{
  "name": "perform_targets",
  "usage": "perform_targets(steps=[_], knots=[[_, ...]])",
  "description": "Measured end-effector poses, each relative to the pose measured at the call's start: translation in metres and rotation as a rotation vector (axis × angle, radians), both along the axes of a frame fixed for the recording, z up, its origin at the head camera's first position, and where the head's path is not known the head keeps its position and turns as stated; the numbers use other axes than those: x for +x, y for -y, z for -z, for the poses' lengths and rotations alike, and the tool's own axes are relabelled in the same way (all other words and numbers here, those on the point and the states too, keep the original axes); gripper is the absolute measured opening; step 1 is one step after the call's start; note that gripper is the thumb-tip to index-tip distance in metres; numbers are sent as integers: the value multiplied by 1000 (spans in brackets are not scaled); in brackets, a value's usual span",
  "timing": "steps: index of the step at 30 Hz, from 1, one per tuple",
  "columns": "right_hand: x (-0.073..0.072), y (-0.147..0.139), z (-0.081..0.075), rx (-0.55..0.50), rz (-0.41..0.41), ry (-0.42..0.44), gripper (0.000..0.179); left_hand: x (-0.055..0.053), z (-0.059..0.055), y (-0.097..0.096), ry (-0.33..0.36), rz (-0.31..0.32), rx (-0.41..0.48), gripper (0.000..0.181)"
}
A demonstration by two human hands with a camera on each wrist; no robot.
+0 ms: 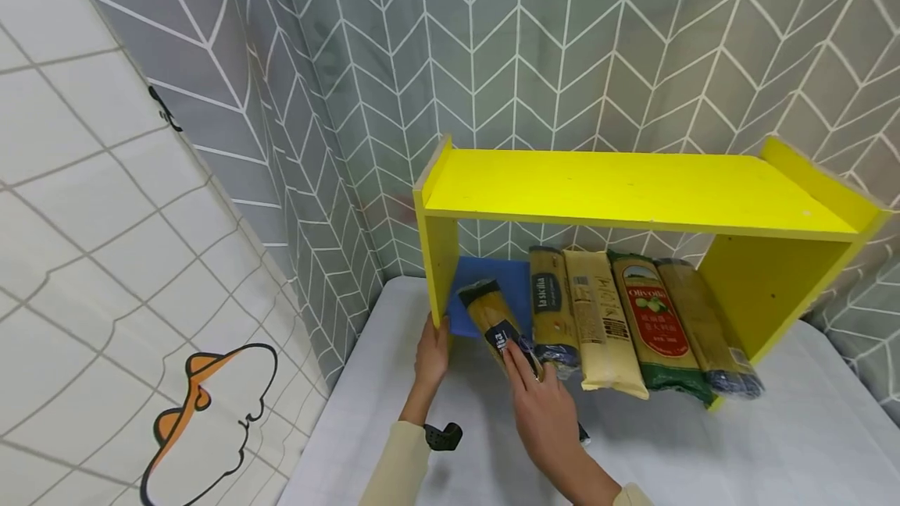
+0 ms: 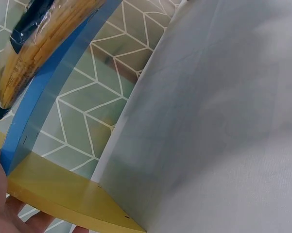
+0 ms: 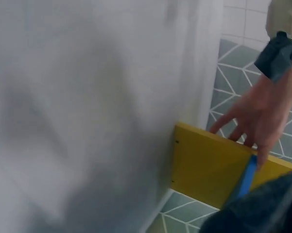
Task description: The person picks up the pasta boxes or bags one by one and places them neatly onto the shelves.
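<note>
My right hand (image 1: pixel 541 412) holds a pack of spaghetti (image 1: pixel 488 307) with a dark label. The pack slants, its far end over the blue shelf board (image 1: pixel 481 268) at the left end of the yellow shelf unit (image 1: pixel 633 186). With my left hand (image 1: pixel 430 361) I grip the front edge of the unit's left side panel (image 1: pixel 439 256), the thumb on the inner face and the fingers outside. In the left wrist view the spaghetti pack (image 2: pixel 34 53) hangs over the blue board's edge. The right wrist view shows the left hand (image 3: pixel 262 116) on the panel; a dark blurred shape covers its lower right corner.
Right of the held pack lie a "la sicilia" pasta pack (image 1: pixel 551 295), a cream pack (image 1: pixel 598 311), a red-labelled Olivoilà pack (image 1: pixel 654 311) and a brownish pack (image 1: pixel 696 311). Their near ends overhang the board. A white-covered table (image 1: pixel 787 428) lies below; patterned curtains (image 1: pixel 562 45) hang behind.
</note>
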State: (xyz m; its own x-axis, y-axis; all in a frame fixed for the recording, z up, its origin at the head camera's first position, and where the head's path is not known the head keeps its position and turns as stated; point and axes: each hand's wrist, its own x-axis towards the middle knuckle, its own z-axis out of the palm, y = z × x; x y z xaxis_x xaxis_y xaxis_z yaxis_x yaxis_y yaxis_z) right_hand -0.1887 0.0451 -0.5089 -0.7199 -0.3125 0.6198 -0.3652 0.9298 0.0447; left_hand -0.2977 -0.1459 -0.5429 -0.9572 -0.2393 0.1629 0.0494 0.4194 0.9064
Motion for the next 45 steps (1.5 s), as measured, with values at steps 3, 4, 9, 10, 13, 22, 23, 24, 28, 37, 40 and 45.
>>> perform_targets(steps=[3, 4, 9, 10, 13, 22, 23, 24, 28, 37, 40, 45], knots=[[-3, 4, -3, 11, 17, 25, 63, 1, 0, 0, -8, -9, -3, 46], [-4, 6, -5, 9, 18, 34, 63, 1, -1, 0, -9, -13, -6, 46], [-10, 11, -17, -1, 26, 53, 57, 1, -2, -1, 3, -23, -9, 46], [-12, 12, -19, -6, 30, 56, 56, 0, -2, -1, 4, -25, -10, 46], [-18, 12, -26, 2, 54, 71, 57, 0, -1, -1, 10, -28, -7, 47], [-23, 10, -29, 106, 84, 121, 64, 2, 3, -1, -83, -31, -10, 54], [-23, 9, -28, 128, 88, 104, 66, 1, 3, -1, -75, -25, -5, 54], [-23, 9, -27, 151, 91, 81, 67, 1, 3, -1, -68, -23, -5, 54], [-23, 4, -22, 195, 54, -2, 70, 1, -1, -2, -6, -28, 1, 49], [-27, -9, -10, 149, 18, 27, 70, 0, -2, -1, 9, -45, -17, 46], [-28, -10, -9, 137, 9, 34, 70, 2, -2, 0, 9, -37, -15, 46], [-32, -9, -12, 89, -4, 31, 69, 1, -2, -1, 12, -36, -15, 48]])
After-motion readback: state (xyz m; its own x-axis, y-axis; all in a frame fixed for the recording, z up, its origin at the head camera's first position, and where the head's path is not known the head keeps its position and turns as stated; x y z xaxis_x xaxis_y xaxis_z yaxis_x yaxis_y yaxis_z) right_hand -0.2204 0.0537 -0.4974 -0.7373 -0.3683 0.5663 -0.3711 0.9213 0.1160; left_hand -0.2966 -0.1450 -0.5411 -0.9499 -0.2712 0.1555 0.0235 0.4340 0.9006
